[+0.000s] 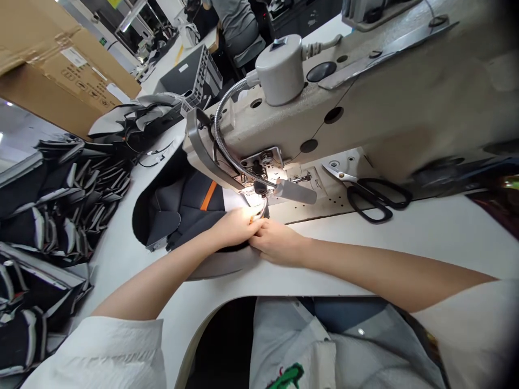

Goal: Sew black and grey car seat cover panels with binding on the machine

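Note:
A black padded fabric piece (194,202) with an orange stripe lies on the sewing machine's bed, its grey underside curling toward me at the front. My left hand (236,226) grips the edge of this piece close to the needle. Against it, my right hand (279,241) pinches the same edge with curled fingers; the fingertips of both hands partly hide the material. Just beyond them is the presser foot (261,186) of the sewing machine (365,102), lit by a small lamp (295,192). How the fabric sits under the foot is hard to make out.
Black-handled scissors (375,197) lie on the machine bed to the right. Stacks of black and grey fabric pieces (52,216) fill the left side. Behind stand a cardboard box (68,70), a grey crate (188,75) and a person in grey (237,27).

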The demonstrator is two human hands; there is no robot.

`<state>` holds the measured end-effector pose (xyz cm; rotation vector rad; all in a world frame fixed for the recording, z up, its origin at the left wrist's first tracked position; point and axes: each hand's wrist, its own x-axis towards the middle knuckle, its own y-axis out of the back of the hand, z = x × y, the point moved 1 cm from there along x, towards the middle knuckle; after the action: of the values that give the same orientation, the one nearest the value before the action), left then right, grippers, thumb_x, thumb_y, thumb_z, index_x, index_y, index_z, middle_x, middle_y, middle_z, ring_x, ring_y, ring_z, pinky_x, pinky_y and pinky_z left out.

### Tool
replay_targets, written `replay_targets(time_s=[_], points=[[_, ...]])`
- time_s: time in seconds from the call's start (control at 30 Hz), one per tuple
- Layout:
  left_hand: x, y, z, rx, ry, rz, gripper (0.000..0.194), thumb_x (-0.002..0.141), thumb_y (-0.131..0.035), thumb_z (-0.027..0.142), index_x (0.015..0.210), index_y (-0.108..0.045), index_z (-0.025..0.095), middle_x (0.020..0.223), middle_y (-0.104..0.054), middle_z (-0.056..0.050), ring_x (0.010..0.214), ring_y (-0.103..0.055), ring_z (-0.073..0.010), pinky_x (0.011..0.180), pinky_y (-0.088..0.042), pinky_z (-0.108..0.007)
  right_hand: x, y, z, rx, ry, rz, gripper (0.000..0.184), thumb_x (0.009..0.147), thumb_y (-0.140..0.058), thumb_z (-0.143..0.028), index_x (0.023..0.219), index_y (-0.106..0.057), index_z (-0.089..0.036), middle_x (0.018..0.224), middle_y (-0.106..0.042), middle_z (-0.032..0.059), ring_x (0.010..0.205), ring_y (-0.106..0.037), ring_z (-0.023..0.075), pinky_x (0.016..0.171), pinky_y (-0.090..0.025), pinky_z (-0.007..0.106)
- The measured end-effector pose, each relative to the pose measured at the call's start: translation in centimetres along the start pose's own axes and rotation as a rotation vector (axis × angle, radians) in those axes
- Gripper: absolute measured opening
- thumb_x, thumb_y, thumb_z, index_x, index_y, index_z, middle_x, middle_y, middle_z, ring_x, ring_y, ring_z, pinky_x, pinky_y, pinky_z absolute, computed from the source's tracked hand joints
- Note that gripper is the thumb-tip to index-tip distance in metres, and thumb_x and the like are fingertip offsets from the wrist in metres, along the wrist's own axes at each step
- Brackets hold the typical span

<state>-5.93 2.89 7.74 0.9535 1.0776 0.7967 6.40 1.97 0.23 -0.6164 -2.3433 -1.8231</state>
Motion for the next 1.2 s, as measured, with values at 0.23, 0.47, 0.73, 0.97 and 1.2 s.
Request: replay_targets(time_s=[0.23, 0.47, 0.73, 0.97, 1.2], points=[[-0.1, -1.2, 2.0, 0.17, 0.092, -0.111, 0.049, 0.084, -0.033, 0.015, 0.132, -0.04, 0.007, 0.093, -0.065, -0.015, 0.081, -0.063, -0.0247, 0.067, -0.045, -0.03, -3.1, 0.0, 0.1, -0.045, 0.055, 0.127, 0.02, 0.087, -0.046, -0.018, 0.1, -0.059, -0.011, 0.11, -0.061, 0.0117, 0.107, -0.052, 0.0236, 0.103, -0.034, 0.04], [0.7, -1.2, 0.9, -0.001, 0.063, -0.108, 0.045, 0.086, -0.032, 0.018, 0.127, -0.048, 0.015, 0.101, -0.066, -0.011, 0.089, -0.062, -0.0244, 0.073, -0.046, -0.031, -2.5, -0.4, 0.2, -0.124, 0.02, 0.165, 0.023, 0.086, -0.04, -0.005, 0.095, -0.061, -0.006, 0.101, -0.064, 0.0135, 0.103, -0.056, 0.0231, 0.102, -0.038, 0.038], [2.1, -1.8, 0.6, 0.021, 0.063, 0.069, 0.032, 0.084, -0.036, 0.015, 0.107, -0.057, 0.017, 0.091, -0.065, -0.008, 0.082, -0.061, -0.0224, 0.071, -0.045, -0.031, -2.6, 0.2, 2.0, 0.049, -0.024, 0.204, 0.026, 0.085, -0.038, -0.001, 0.089, -0.063, -0.01, 0.1, -0.063, 0.0124, 0.106, -0.053, 0.0226, 0.1, -0.041, 0.04], [1.1, -1.1, -1.2, 0.166, -0.023, 0.169, 0.024, 0.086, -0.045, 0.02, 0.105, -0.058, 0.017, 0.106, -0.062, -0.008, 0.102, -0.056, -0.0213, 0.089, -0.045, -0.031, -2.7, 1.6, 3.1, 0.37, -0.036, 0.161, 0.022, 0.079, -0.054, -0.011, 0.096, -0.065, -0.018, 0.102, -0.065, 0.0058, 0.108, -0.052, 0.0214, 0.097, -0.04, 0.039], [-2.7, 4.6, -2.7, 0.418, 0.043, -0.049, 0.03, 0.085, -0.036, 0.013, 0.092, -0.064, 0.02, 0.092, -0.063, -0.006, 0.094, -0.058, -0.0216, 0.082, -0.047, -0.031, -2.9, 1.6, 1.5, 0.147, 0.098, 0.041, 0.022, 0.082, -0.057, -0.024, 0.102, -0.065, -0.019, 0.119, -0.06, 0.0102, 0.122, -0.045, 0.0265, 0.109, -0.02, 0.051]])
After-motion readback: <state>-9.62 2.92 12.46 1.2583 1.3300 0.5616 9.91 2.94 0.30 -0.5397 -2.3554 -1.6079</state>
